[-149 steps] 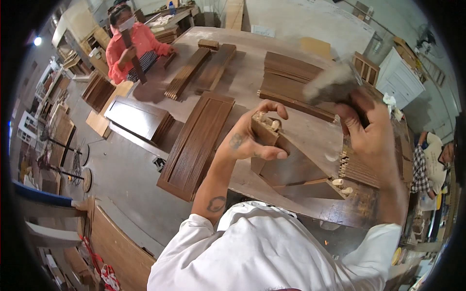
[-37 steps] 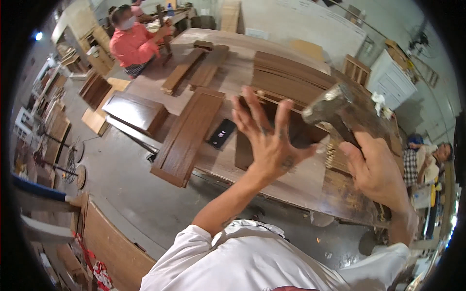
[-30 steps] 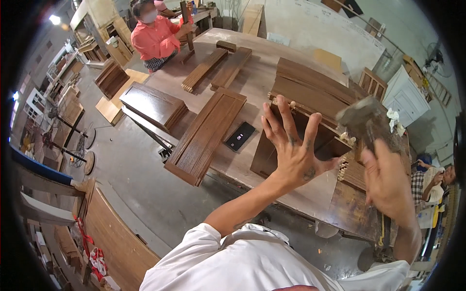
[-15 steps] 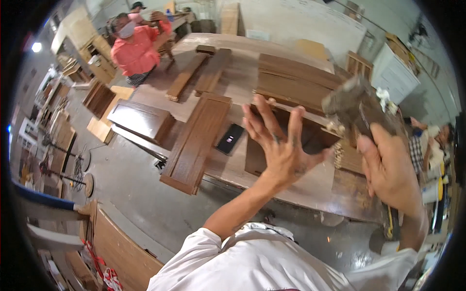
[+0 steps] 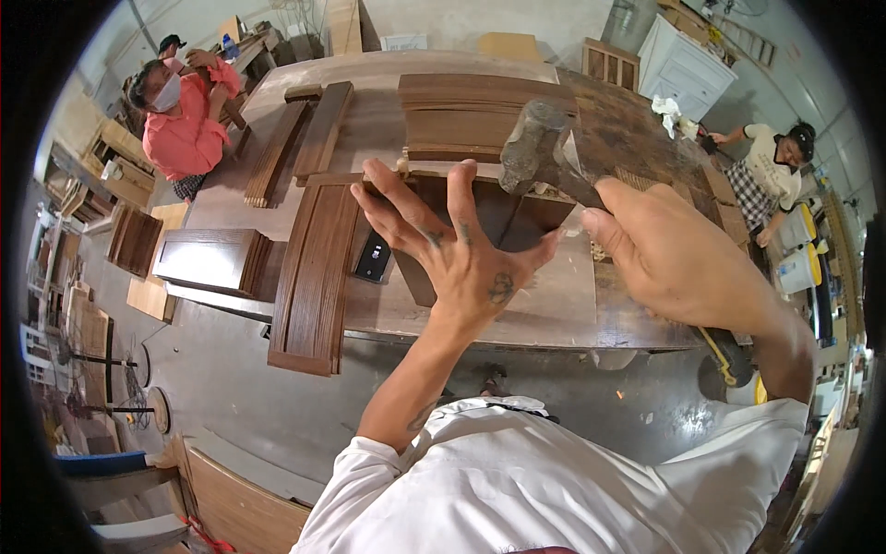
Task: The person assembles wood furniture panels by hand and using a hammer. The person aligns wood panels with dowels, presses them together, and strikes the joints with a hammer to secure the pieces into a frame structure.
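My right hand (image 5: 674, 249) is closed round the handle of a hammer (image 5: 535, 134). The worn metal head is raised, and the black-and-yellow handle end shows below my wrist. My left hand (image 5: 461, 254) has its fingers spread wide over a dark brown wooden box-like piece (image 5: 540, 220) on the table. That hand hides much of the piece, and whether the fingertips touch it I cannot tell. Left of it lies a black phone (image 5: 372, 257), beside a long brown panelled board (image 5: 314, 277) that overhangs the table's near edge.
Brown boards (image 5: 480, 106) lie stacked at the back of the table (image 5: 443, 319), with narrow strips (image 5: 277, 152) further left. A glossy brown panel stack (image 5: 210, 258) sits at the left. One person (image 5: 180, 129) stands beyond the left side, another (image 5: 771, 171) at the right.
My view has turned, so the table and boards sit further left and more level. The hammer head has moved left, nearer my left hand, which stays spread.
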